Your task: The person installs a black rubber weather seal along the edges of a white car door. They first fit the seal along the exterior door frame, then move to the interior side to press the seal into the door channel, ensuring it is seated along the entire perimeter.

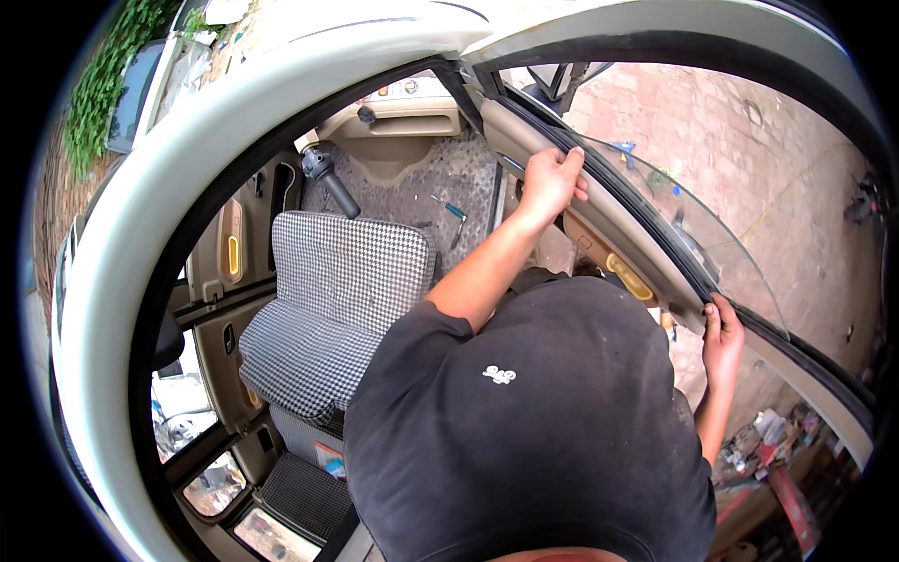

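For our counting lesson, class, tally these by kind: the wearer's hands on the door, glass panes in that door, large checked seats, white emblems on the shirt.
Hands on the door (left hand, right hand): 2
Glass pane: 1
Checked seat: 1
White emblem: 1
Total: 5

The left hand (552,183) is curled and farther forward than the right hand (723,332), both forearms (498,258) bare.

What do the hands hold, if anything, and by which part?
Left hand touches the door's window edge nearer the front, right hand nearer the rear; firm gripping cannot be told.
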Demonstrator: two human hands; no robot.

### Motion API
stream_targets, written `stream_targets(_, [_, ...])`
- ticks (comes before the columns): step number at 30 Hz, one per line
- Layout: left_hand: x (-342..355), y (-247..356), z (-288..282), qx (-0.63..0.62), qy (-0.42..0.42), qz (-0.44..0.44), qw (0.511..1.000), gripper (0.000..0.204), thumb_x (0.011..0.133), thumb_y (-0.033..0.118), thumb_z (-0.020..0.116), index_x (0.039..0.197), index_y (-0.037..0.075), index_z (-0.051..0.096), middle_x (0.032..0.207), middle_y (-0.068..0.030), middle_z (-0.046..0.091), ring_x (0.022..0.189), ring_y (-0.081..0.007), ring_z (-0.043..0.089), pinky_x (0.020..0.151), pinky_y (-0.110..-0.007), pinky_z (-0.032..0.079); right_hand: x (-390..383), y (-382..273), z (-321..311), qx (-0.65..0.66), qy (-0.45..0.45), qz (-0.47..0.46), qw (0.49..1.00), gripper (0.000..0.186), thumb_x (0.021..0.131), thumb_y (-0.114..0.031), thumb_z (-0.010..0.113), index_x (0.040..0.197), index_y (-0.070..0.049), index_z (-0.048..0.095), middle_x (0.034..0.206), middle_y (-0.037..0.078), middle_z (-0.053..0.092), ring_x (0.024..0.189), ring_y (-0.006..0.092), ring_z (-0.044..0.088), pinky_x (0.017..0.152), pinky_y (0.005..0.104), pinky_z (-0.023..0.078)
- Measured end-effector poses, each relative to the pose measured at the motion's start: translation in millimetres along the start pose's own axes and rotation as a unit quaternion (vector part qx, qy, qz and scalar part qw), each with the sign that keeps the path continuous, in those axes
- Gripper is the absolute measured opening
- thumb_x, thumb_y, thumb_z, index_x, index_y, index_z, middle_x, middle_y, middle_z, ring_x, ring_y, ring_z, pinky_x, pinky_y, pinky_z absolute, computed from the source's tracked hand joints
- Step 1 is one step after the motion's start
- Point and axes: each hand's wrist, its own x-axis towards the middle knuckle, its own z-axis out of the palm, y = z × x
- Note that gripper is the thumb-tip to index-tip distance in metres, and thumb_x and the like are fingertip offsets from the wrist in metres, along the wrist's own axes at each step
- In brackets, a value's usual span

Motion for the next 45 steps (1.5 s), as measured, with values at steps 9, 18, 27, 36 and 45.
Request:
stream_targets(9, [7.0, -1.8, 1.6, -0.044, -0.003, -0.014, 0.999, 0.034, 0.100, 0.029, 0.056, 0.084, -0.001, 0.058, 0.067, -0.0111, 0.065, 0.050, -0.0169, 0.064, 0.039, -0.024, 0.039, -2.1, -29.3, -5.5, -0.065, 0.000, -0.022, 0.998, 0.027, 0.097, -0.016, 0.062, 0.118, 0.001, 0.066, 0.104, 0.020, 0.070, 0.095, 0.0262, 0.067, 0.086, 0.0345, 0.051])
stream_targets(18, [9.0, -3.5, -3.1, 0.013, -0.006, -0.012, 1.000, 0.035, 0.099, 0.029, 0.058, 0.082, -0.002, 0.059, 0.066, -0.0111, 0.065, 0.050, -0.0172, 0.064, 0.039, -0.026, 0.041, 0.1, -36.2, 7.9, -0.184, 0.033, -0.053, 0.981, 0.027, 0.097, -0.020, 0.061, 0.116, 0.000, 0.066, 0.106, 0.020, 0.067, 0.097, 0.0373, 0.065, 0.085, 0.0399, 0.052])
stream_targets(27, [18.5, -3.2, -18.2, 0.123, 0.033, 0.106, 0.986, 0.035, 0.088, 0.030, 0.076, 0.079, 0.000, 0.060, 0.063, -0.0074, 0.064, 0.052, -0.0118, 0.061, 0.045, -0.027, 0.046, 8.4, -18.0, 27.3, -0.246, 0.112, -0.059, 0.961, 0.025, 0.098, -0.027, 0.058, 0.119, -0.014, 0.063, 0.111, 0.011, 0.065, 0.092, 0.0362, 0.066, 0.074, 0.0445, 0.054])
stream_targets(36, [14.0, -2.3, -17.4, 0.243, 0.105, 0.244, 0.933, 0.036, 0.085, 0.028, 0.081, 0.076, 0.001, 0.058, 0.061, -0.0008, 0.059, 0.056, -0.0055, 0.050, 0.053, -0.024, 0.044, 12.0, 2.9, 53.6, -0.269, 0.218, -0.100, 0.933, 0.027, 0.093, -0.018, 0.063, 0.120, -0.012, 0.062, 0.114, 0.010, 0.064, 0.091, 0.0331, 0.067, 0.075, 0.0410, 0.055])
stream_targets(45, [23.7, -11.8, -21.7, 0.132, 0.068, 0.175, 0.973, 0.031, 0.086, 0.023, 0.080, 0.080, 0.000, 0.061, 0.065, -0.0023, 0.063, 0.056, -0.0062, 0.056, 0.053, -0.022, 0.047, 7.0, 0.6, 51.6, -0.208, 0.264, -0.125, 0.934, 0.030, 0.086, -0.011, 0.071, 0.115, -0.009, 0.064, 0.111, 0.010, 0.066, 0.091, 0.0304, 0.068, 0.073, 0.0380, 0.057])
